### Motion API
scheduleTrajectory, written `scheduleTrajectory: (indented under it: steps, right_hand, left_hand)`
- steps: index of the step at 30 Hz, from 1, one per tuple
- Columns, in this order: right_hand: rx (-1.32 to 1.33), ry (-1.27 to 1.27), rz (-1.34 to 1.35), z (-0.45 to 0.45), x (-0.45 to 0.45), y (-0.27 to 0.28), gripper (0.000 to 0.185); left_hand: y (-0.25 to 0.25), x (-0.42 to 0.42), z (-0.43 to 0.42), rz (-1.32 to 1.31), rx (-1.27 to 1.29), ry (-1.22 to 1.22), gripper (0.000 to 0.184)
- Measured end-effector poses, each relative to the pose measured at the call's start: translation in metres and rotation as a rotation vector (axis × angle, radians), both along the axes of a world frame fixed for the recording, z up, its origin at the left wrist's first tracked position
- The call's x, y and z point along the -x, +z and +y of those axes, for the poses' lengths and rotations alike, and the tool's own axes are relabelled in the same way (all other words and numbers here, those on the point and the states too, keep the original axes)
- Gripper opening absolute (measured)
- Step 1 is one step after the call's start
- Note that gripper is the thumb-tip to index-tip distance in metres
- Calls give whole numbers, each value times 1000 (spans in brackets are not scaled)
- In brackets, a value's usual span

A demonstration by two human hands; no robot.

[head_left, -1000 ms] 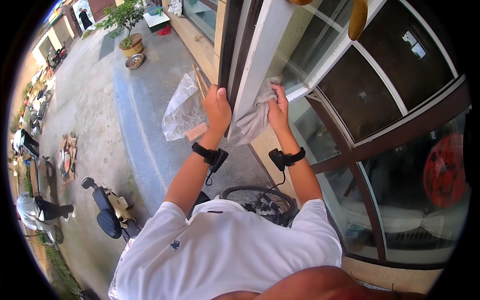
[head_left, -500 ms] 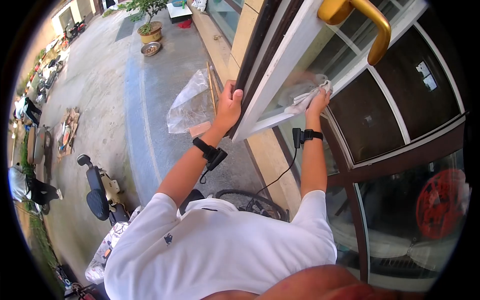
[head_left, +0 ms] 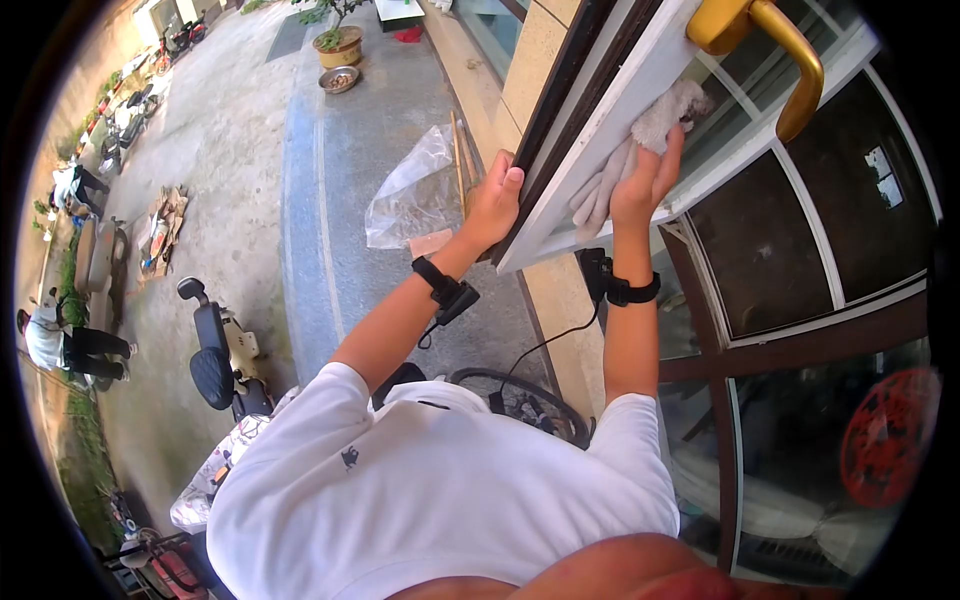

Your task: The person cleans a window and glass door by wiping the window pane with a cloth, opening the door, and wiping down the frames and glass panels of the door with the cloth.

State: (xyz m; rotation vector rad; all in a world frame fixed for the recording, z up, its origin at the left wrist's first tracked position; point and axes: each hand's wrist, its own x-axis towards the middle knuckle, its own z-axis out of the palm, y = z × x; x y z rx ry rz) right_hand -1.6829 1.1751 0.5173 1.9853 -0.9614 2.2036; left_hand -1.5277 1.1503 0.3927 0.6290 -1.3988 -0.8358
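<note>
My left hand (head_left: 492,205) is closed around the dark outer edge of an open window sash (head_left: 560,185) with a white inner frame. A crumpled greyish-white cloth (head_left: 668,118) lies under the fingers of my right hand (head_left: 643,188), pressed against the glass beside the white frame. Part of the cloth hangs down to the left of that hand. Above and to the right, a gold handle (head_left: 790,70) sticks out from the sash. Each wrist wears a black strap with a small device.
A clear plastic sheet (head_left: 410,190) and thin sticks (head_left: 462,160) lie on the ground. A potted plant (head_left: 338,48), a metal bowl (head_left: 339,80) and a scooter (head_left: 222,350) stand in the yard. Below me is a wheel (head_left: 530,400). Two people are at far left.
My right hand and the cloth have moved up the pane, closer to the handle and the white frame's side. My left hand keeps its hold on the sash edge. The view has shifted slightly.
</note>
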Motion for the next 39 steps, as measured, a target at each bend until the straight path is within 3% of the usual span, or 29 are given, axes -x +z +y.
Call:
scheduleTrajectory:
  steps: [2, 7, 10, 11, 13, 17, 21, 23, 25, 27, 28, 32, 36, 39]
  right_hand:
    - [-126, 77, -10, 2, 3, -28, 42]
    - [-188, -168, 12, 28, -5, -48, 32]
    - [95, -366, 145, 36, -10, -12, 35]
    - [115, -378, 138, 39, -15, 5, 35]
    - [147, -586, 483, 63, -27, 47, 41]
    - [80, -796, 659, 84, -70, 93, 46]
    - [31, -1011, 762, 78, -102, 125, 46]
    - [21, -1298, 797, 68, -118, 129, 47]
    - [5, -1329, 831, 56, -135, 126, 39]
    - [-156, -1444, 858, 53, -145, 125, 30]
    - [-196, -1442, 853, 54, -146, 124, 23]
    - [-408, -1367, 751, 55, -158, 97, 26]
    - [-555, -1267, 632, 57, -163, 38, 28]
    - [-473, -1115, 563, 56, -158, -2, 34]
  left_hand:
    - [6, -3, 5, -23, 6, -13, 48]
    - [-3, -3, -4, -31, 9, -159, 46]
    - [9, -22, -6, -112, 93, -270, 42]
    - [16, -34, -16, -118, 114, -280, 42]
    - [26, -54, -21, -316, 58, -476, 38]
    - [76, -91, -29, -509, -123, -650, 23]
    - [102, -100, -39, -474, -11, -709, 19]
    - [103, -98, -36, -396, -73, -781, 20]
    - [113, -97, -39, -213, -7, -875, 27]
    - [118, -98, -39, -240, 32, -880, 35]
    - [119, -98, -35, -193, 43, -875, 37]
    - [107, -94, -31, -117, 78, -882, 40]
    - [73, -95, -20, -83, 138, -845, 38]
    - [42, -95, -10, -128, 175, -805, 36]
